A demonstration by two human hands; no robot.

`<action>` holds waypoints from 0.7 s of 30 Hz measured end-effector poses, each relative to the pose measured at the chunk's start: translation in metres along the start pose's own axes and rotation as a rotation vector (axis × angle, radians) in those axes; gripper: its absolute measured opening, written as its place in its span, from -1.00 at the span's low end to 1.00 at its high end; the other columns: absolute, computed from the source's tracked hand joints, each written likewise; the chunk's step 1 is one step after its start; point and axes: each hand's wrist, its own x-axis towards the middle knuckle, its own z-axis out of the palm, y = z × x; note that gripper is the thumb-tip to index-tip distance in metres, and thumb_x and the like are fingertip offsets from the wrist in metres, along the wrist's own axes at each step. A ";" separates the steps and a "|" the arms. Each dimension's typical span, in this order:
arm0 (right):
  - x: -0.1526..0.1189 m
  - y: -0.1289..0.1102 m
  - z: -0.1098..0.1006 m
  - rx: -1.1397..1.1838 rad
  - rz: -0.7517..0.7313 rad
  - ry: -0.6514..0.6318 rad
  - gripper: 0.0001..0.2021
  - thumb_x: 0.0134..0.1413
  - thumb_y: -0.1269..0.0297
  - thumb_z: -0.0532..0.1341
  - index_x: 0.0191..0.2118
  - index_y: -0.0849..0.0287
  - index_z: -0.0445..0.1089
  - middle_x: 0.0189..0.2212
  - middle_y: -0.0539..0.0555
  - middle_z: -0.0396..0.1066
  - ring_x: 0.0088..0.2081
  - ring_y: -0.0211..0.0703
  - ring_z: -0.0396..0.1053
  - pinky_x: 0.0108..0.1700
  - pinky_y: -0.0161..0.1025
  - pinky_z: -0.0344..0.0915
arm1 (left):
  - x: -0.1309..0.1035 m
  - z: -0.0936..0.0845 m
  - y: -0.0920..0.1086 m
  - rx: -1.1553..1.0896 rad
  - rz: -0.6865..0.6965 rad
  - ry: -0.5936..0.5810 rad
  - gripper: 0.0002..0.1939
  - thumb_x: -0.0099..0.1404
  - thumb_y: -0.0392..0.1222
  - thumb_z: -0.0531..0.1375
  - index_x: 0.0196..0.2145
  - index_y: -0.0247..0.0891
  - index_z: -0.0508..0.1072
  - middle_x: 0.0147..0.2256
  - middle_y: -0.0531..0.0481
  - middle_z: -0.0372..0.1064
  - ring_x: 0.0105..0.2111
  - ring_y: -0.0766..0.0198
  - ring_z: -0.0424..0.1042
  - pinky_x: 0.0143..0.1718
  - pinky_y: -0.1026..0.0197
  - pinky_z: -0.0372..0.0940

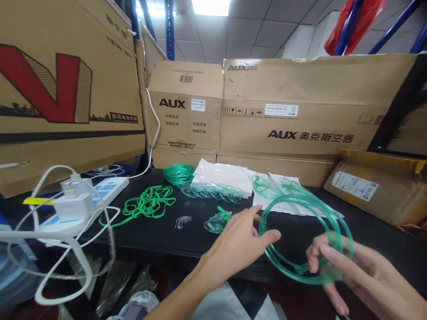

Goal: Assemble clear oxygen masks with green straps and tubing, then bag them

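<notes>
A coil of clear green plastic tubing [305, 198] is held in the air above the front edge of the black table. My left hand [238, 233] is around its left side, thumb in front and fingers behind. On the lower right, my right hand [353, 266] grips the loops between thumb and fingers, slightly blurred. Just beyond my left hand lies a clear green mask [215, 223] with a green fitting. Farther back, several similar clear masks [213, 192] lie in an overlapping row beside white paper sheets [223, 173].
Another green tubing coil [179, 174], a tangle of green elastic cord [150, 202] and thin metal strips [183, 221] lie on the table [190, 242]. A power strip [113, 189] with white cables is at left. Cardboard boxes [283, 115] line the back; a taped box [376, 186] stands right.
</notes>
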 end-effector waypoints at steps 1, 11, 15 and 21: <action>0.005 -0.004 -0.003 -0.023 -0.044 0.007 -0.59 0.14 -0.14 0.29 -0.29 0.18 0.50 -0.42 0.09 0.52 -0.66 -0.23 0.33 -0.44 -0.17 0.39 | 0.001 -0.004 0.003 -0.011 0.009 0.019 -0.43 0.30 0.18 0.22 0.19 -0.08 0.43 -0.09 -0.01 0.48 -0.17 0.14 0.45 -0.06 0.13 0.33; 0.061 -0.048 -0.002 0.139 -0.254 -0.037 -0.79 0.15 0.12 0.39 -0.25 0.16 0.51 -0.34 0.00 0.43 -0.58 -0.36 0.32 -0.58 -0.37 0.30 | 0.008 -0.050 0.007 -0.404 0.152 0.009 -0.64 0.37 0.16 0.21 -0.23 -0.22 0.48 -0.49 0.13 0.29 -0.54 0.40 0.28 -0.48 0.34 0.21; 0.073 -0.056 0.016 0.195 -0.259 -0.119 -0.77 0.18 0.11 0.37 -0.21 0.18 0.54 -0.29 0.02 0.45 -0.53 -0.35 0.37 -0.51 -0.36 0.35 | 0.009 -0.065 0.004 -0.341 0.210 0.143 -0.68 0.42 0.11 0.18 -0.21 -0.22 0.48 -0.29 0.06 0.47 -0.53 0.42 0.29 -0.47 0.34 0.25; 0.094 -0.039 0.039 0.161 -0.219 -0.086 -0.64 0.18 -0.01 0.35 -0.14 0.22 0.57 -0.22 0.15 0.53 -0.21 -0.06 0.52 -0.11 -0.13 0.51 | 0.010 -0.072 -0.004 -0.147 0.214 0.282 -0.70 0.43 0.08 0.16 -0.12 -0.17 0.52 -0.34 0.09 0.47 -0.52 0.39 0.37 -0.43 0.32 0.27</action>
